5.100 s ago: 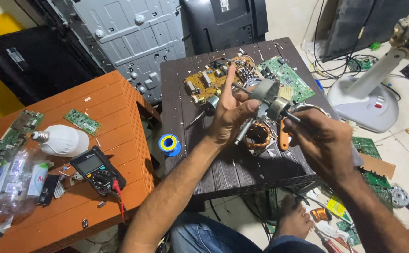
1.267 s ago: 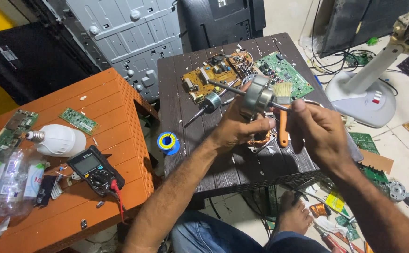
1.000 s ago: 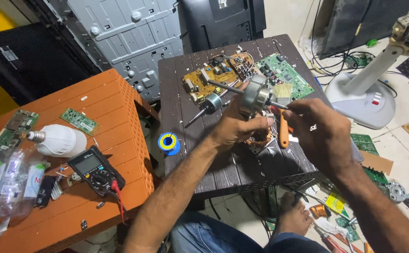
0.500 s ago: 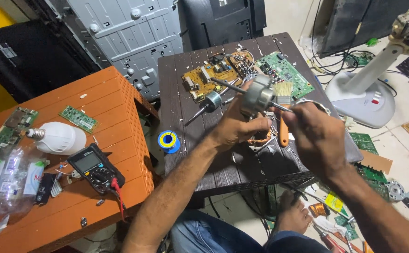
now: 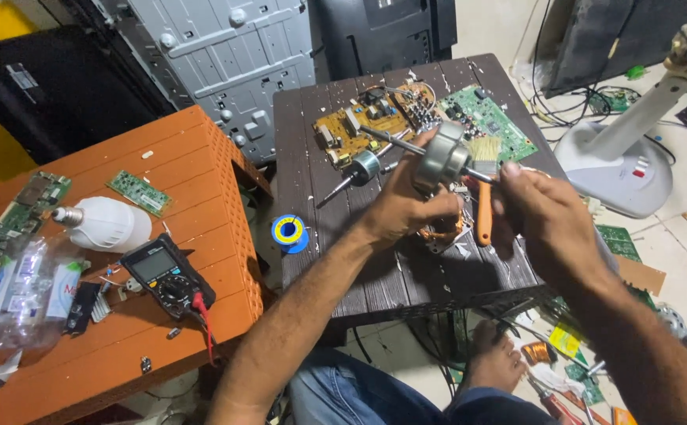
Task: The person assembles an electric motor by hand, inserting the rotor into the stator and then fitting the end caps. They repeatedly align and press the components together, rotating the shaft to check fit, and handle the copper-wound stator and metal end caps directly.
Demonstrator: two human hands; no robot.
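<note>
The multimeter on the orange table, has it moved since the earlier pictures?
No. The multimeter lies in the same place beside the white bulb on the orange table, as before.

Even, moderately bright indoor light; soft shadows under hands [image 5: 406, 208]; white floor at 3 o'clock overexposed; edges slightly bowed.

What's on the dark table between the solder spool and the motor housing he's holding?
In the head view, only the left hand gripping the motor housing lies between it and the solder spool; the stretch of dark table there is otherwise bare slats.
</note>
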